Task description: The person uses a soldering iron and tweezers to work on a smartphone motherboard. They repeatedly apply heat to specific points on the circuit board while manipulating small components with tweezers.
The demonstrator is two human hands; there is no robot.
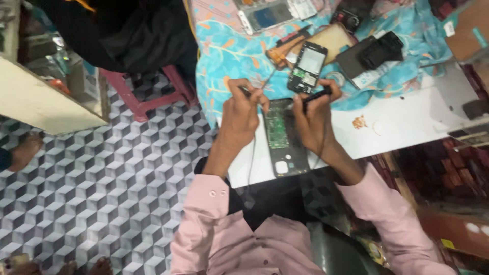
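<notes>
An opened phone (283,140) with a green circuit board showing lies on a white board (402,125) between my hands. My left hand (239,114) is shut on a thin dark tool (246,91) whose tip points toward the phone's upper end; a thin wire hangs down from under this hand. My right hand (313,119) is shut on a black pen-like tool (318,95), held over the phone's upper right edge. Both hands rest against the phone's sides.
A second opened phone (307,66), screwdrivers with orange handles (282,50), a black box (379,51) and other phone parts lie on a turquoise patterned cloth (229,51). A red stool (147,91) and a person in dark clothes (122,30) are at left on the cube-patterned floor.
</notes>
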